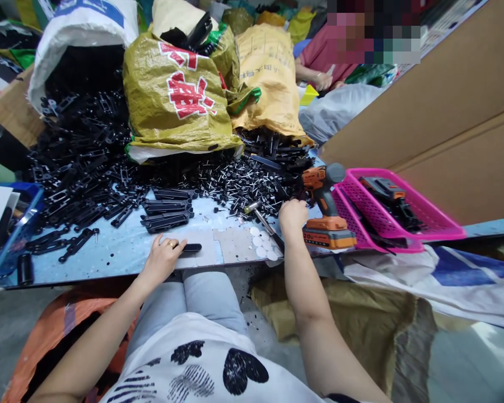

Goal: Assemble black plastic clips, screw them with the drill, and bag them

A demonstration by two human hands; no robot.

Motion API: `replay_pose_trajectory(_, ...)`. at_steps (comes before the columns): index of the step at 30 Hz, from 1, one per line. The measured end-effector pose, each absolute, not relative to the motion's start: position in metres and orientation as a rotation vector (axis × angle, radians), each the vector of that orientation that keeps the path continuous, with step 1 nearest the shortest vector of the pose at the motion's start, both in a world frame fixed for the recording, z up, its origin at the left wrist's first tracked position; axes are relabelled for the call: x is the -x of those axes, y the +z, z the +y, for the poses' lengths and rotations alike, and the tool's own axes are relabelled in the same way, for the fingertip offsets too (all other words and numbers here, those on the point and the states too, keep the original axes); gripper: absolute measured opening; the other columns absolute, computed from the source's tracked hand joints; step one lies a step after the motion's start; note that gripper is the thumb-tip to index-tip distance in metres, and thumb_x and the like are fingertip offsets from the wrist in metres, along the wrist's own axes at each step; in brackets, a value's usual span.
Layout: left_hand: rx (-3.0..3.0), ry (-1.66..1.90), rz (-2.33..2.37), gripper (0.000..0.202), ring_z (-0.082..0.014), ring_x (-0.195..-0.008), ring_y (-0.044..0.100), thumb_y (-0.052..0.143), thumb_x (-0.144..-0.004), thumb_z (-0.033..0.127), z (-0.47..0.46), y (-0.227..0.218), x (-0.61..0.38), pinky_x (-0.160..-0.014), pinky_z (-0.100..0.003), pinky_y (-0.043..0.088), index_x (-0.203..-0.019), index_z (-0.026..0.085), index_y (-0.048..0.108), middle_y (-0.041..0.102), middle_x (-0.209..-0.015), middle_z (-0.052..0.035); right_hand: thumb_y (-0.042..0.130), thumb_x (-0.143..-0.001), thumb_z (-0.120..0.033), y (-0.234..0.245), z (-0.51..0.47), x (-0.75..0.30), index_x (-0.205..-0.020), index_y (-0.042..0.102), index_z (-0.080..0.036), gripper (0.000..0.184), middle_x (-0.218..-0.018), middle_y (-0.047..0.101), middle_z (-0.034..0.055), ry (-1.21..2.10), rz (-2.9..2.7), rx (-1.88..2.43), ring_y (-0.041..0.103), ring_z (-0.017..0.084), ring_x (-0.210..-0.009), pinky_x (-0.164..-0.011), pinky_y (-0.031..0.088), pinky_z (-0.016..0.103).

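Note:
My left hand (163, 257) rests on the table edge with its fingers closed on a flat black plastic bar (192, 247). My right hand (293, 215) is curled into the heap of small black screws (243, 184), beside an orange cordless drill (325, 210); what it pinches is hidden. A screwdriver (264, 221) lies just left of that hand. Several white discs (262, 243) sit on a cardboard sheet (235, 244) between my hands. A stack of black plastic bars (167, 210) lies beyond my left hand.
A large pile of black parts (79, 162) spills from a white sack (79, 28). Yellow sacks (172, 95) stand behind. A pink basket (399, 207) holds another drill at right. A blue tray (12, 224) sits at left. Another person's arm (315, 75) shows far back.

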State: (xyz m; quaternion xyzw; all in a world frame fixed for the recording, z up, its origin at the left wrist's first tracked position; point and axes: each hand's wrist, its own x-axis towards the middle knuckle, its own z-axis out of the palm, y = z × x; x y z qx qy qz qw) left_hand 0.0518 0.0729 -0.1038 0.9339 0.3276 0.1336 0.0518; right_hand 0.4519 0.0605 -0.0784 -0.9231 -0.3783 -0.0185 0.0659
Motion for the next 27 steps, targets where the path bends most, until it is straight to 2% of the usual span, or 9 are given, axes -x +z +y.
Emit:
replay_pose_trajectory(5, -2.839, 0.432, 1.044, 0.033, -0.0226, -0.087, 0.059, 0.044, -0.090, 0.016, 0.075, -0.102, -0.050, -0.091, -0.046, 0.040, -0.121, 0.018, 0.056, 0.064, -0.090, -0.0098, 0.032, -0.094, -0.039, -0.081, 0.049, -0.410, -0.099, 0.063, -0.006, 0.045, -0.097, 0.060, 0.0214, -0.016, -1.307, 2.730, 0.061, 0.027, -0.086, -0.075, 0.044, 0.035)
replay_pose_trajectory(8, -2.838, 0.437, 1.065, 0.032, -0.0221, -0.085, 0.058, 0.044, -0.091, 0.018, 0.074, -0.100, -0.048, -0.086, -0.042, 0.041, -0.120, 0.018, 0.056, 0.063, -0.088, -0.0097, 0.025, -0.096, -0.038, -0.075, 0.046, -0.411, -0.108, 0.060, -0.010, 0.046, -0.101, 0.060, 0.0197, -0.055, -1.305, 2.698, 0.062, 0.026, -0.088, -0.076, 0.045, 0.035)
replay_pose_trajectory(12, -2.842, 0.421, 1.072, 0.032, -0.0220, -0.083, 0.057, 0.043, -0.091, 0.017, 0.073, -0.098, -0.046, -0.082, -0.039, 0.041, -0.120, 0.018, 0.057, 0.062, -0.085, -0.0091, 0.030, -0.096, -0.040, -0.072, 0.052, -0.430, -0.126, 0.046, -0.010, 0.045, -0.097, 0.062, 0.0211, -0.076, -1.054, 2.794, 0.062, 0.029, -0.089, -0.078, 0.044, 0.040)
replay_pose_trajectory(15, -2.843, 0.412, 1.069, 0.031, -0.0222, -0.083, 0.057, 0.044, -0.091, 0.017, 0.073, -0.096, -0.046, -0.081, -0.040, 0.041, -0.119, 0.017, 0.057, 0.061, -0.085, -0.0093, 0.045, -0.089, -0.044, -0.074, 0.061, -0.440, -0.137, 0.028, -0.008, 0.062, -0.098, 0.064, 0.0232, 0.047, -0.885, 2.748, 0.062, 0.032, -0.090, -0.079, 0.043, 0.041)
replay_pose_trajectory(19, -2.867, 0.348, 1.098, 0.032, -0.0227, -0.083, 0.056, 0.044, -0.091, 0.016, 0.075, -0.095, -0.042, -0.079, -0.039, 0.041, -0.119, 0.016, 0.057, 0.061, -0.085, -0.0098, 0.054, -0.081, -0.029, -0.070, 0.061, -0.435, -0.141, 0.009, -0.001, 0.081, -0.102, 0.063, 0.0226, 0.090, -0.849, 2.485, 0.060, 0.029, -0.093, -0.081, 0.041, 0.038)
replay_pose_trajectory(21, -2.858, 0.292, 1.107, 0.032, -0.0230, -0.085, 0.056, 0.045, -0.091, 0.017, 0.076, -0.097, -0.042, -0.080, -0.039, 0.041, -0.120, 0.016, 0.056, 0.062, -0.087, -0.0099, 0.052, -0.080, -0.027, -0.066, 0.055, -0.420, -0.141, 0.018, -0.008, 0.072, -0.102, 0.065, 0.0144, 0.118, -0.996, 2.376, 0.060, 0.023, -0.087, -0.080, 0.042, 0.032)
replay_pose_trajectory(23, -2.822, 0.234, 1.086, 0.034, -0.0235, -0.089, 0.056, 0.047, -0.091, 0.023, 0.078, -0.100, -0.045, -0.082, -0.039, 0.041, -0.123, 0.016, 0.054, 0.062, -0.093, -0.0104, 0.051, -0.081, -0.027, -0.062, 0.048, -0.395, -0.131, 0.039, -0.017, 0.052, -0.104, 0.065, 0.0086, 0.278, -1.327, 2.236, 0.060, 0.018, -0.083, -0.076, 0.043, 0.028)
replay_pose_trajectory(25, -2.774, 0.189, 1.049, 0.037, -0.0240, -0.093, 0.055, 0.047, -0.091, 0.028, 0.081, -0.103, -0.051, -0.083, -0.038, 0.042, -0.125, 0.015, 0.051, 0.061, -0.099, -0.0112, 0.049, -0.085, -0.029, -0.060, 0.041, -0.365, -0.118, 0.052, -0.020, 0.034, -0.106, 0.064, 0.0072, 0.525, -1.848, 1.976, 0.060, 0.018, -0.086, -0.076, 0.043, 0.027)
replay_pose_trajectory(27, -2.725, 0.165, 1.001, 0.036, -0.0240, -0.096, 0.055, 0.044, -0.092, 0.029, 0.084, -0.104, -0.059, -0.084, -0.037, 0.042, -0.124, 0.015, 0.051, 0.060, -0.103, -0.0115, 0.045, -0.090, -0.035, -0.060, 0.037, -0.338, -0.112, 0.056, -0.021, 0.029, -0.105, 0.064, 0.0073, 0.710, -2.363, 1.667, 0.060, 0.019, -0.090, -0.076, 0.042, 0.027)
